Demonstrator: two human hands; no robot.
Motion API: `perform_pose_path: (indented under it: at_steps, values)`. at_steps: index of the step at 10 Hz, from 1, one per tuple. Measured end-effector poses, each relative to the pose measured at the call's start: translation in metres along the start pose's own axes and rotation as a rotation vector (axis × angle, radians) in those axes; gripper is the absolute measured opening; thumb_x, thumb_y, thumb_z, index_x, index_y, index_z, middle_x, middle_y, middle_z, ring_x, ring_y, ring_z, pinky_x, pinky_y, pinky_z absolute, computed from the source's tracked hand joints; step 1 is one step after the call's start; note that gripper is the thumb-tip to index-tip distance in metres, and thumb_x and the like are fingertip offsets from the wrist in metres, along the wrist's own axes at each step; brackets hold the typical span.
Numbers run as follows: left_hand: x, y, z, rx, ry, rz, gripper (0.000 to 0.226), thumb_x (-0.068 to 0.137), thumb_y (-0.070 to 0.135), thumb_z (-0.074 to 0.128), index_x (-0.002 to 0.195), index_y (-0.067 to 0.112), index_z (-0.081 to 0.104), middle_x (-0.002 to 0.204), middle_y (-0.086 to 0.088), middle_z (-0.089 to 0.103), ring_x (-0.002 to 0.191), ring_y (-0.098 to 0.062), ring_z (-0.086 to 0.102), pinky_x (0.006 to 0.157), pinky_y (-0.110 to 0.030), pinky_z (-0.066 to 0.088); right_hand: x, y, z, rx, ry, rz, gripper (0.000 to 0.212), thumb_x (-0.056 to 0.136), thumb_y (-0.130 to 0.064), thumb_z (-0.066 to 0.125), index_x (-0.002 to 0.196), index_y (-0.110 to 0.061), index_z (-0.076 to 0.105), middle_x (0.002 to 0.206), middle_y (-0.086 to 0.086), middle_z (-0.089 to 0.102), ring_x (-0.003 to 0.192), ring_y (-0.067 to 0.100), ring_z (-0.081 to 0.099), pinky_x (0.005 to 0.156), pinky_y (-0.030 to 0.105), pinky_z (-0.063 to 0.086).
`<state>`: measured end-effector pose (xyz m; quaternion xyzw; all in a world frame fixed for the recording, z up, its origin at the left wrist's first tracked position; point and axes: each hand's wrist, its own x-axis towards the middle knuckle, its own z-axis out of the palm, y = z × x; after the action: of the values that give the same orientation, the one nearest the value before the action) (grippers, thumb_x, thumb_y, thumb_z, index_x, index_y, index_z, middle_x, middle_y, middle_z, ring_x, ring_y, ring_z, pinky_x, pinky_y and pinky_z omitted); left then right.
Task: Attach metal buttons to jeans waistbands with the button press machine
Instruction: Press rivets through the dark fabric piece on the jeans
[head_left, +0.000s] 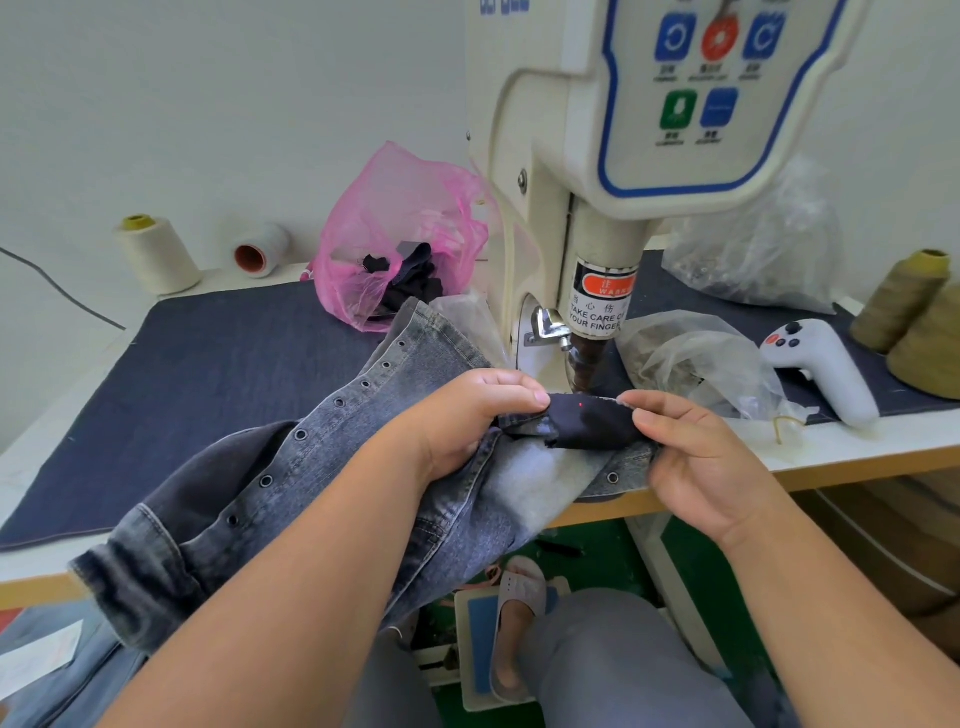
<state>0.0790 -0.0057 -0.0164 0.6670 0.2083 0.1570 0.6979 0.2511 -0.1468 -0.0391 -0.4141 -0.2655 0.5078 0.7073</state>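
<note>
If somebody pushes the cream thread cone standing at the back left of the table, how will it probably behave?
The cream thread cone stands upright on its wider end, so it would probably slide before tipping. If it did tip, its tapered shape would likely make it roll in a curve. The wound thread looks matte, so probably not slippery to grip.

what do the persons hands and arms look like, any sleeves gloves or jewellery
Both arms are bare up to the frame's lower edge; no sleeve shows. The left hand and the right hand wear no gloves, and no rings, watch or bracelets show. The visible fingernails are short and unpainted.
</note>
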Motion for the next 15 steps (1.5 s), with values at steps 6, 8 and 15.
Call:
perform_pose_path:
  at_steps: [6, 8, 15]
  values:
    - [0.0023, -0.003, 0.0014, 0.037, 0.033, -0.008, 0.011, 0.073, 0.022, 0.066, 0.064, 0.023, 0.072, 0.073, 0.002, 0.066, 0.075, -0.013, 0.06, 0.082, -0.032, 0.043, 0.0017, -0.0002, -0.0002, -0.002, -0.013, 0.006, 0.026, 0.074, -0.001, 0.056, 0.072, -0.014, 0.079, 0.083, 0.009, 0.075, 0.077, 0.018, 0.072, 0.07, 0.03, 0.061]
    - [0.0011, -0.0017, 0.002, 0.078, 0.048, -0.005, 0.01, 0.073, 0.025, 0.066, 0.065, 0.023, 0.071, 0.075, 0.002, 0.066, 0.078, -0.012, 0.058, 0.085, -0.033, 0.041, 0.0011, 0.0, 0.0009, 0.002, 0.003, 0.004, 0.025, 0.074, -0.001, 0.056, 0.072, -0.013, 0.078, 0.082, 0.009, 0.075, 0.076, 0.018, 0.073, 0.068, 0.029, 0.06]
    - [-0.0003, 0.0021, 0.0042, 0.06, 0.063, -0.025, 0.009, 0.072, 0.021, 0.065, 0.064, 0.021, 0.069, 0.075, -0.001, 0.064, 0.079, -0.016, 0.057, 0.084, -0.034, 0.041, 0.0019, -0.0001, 0.0007, -0.003, 0.011, 0.013, 0.024, 0.073, -0.002, 0.057, 0.072, -0.013, 0.079, 0.084, 0.009, 0.075, 0.077, 0.017, 0.073, 0.068, 0.029, 0.06]
